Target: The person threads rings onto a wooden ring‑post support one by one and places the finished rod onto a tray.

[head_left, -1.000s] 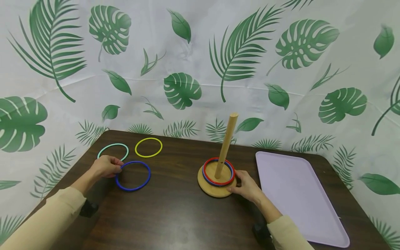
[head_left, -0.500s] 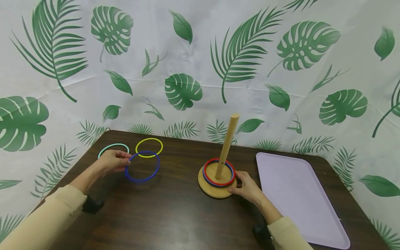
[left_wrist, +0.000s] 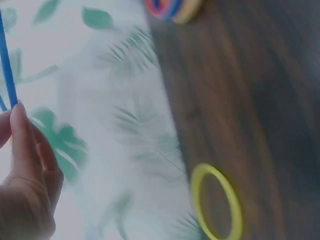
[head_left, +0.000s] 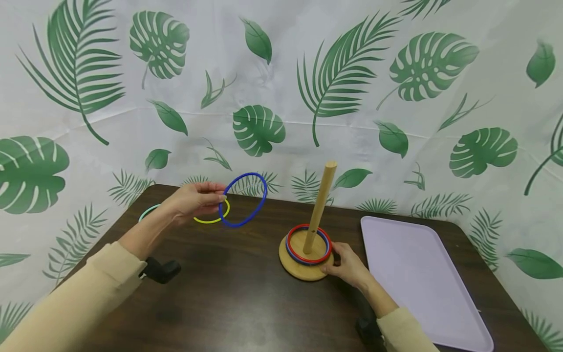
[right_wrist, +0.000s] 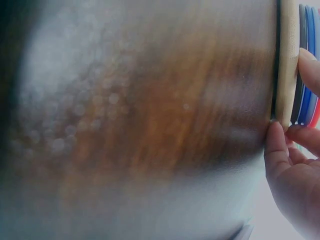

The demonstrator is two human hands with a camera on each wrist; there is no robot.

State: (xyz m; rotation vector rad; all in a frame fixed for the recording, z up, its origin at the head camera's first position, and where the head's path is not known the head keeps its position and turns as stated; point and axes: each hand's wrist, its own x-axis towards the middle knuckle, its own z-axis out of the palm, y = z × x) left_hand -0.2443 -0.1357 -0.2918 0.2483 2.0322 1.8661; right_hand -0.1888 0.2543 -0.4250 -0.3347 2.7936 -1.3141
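My left hand (head_left: 191, 203) pinches a blue ring (head_left: 235, 225) by its near edge, raised above the table and tilted upright. The ring's edge also shows in the left wrist view, where fingertips (left_wrist: 19, 111) grip it. A round wooden base (head_left: 303, 275) with a tilted-looking wooden peg (head_left: 321, 205) stands right of centre. Around the peg lie a red ring (head_left: 302, 226) on top and blue and dark rings below it. My right hand (head_left: 349, 266) holds the base's right edge; thumb and fingers pinch it in the right wrist view.
On the dark table's far left lie a yellow ring (head_left: 209, 222) and a mint ring (head_left: 148, 211), both partly hidden by my left hand and arm. A lilac tray (head_left: 422, 283) lies at the right. A leaf-patterned cloth (head_left: 272, 73) hangs behind.
My left hand has lifted the blue ring off the table and carried it up and to the right, turning it more upright. My right hand has stayed at the base.
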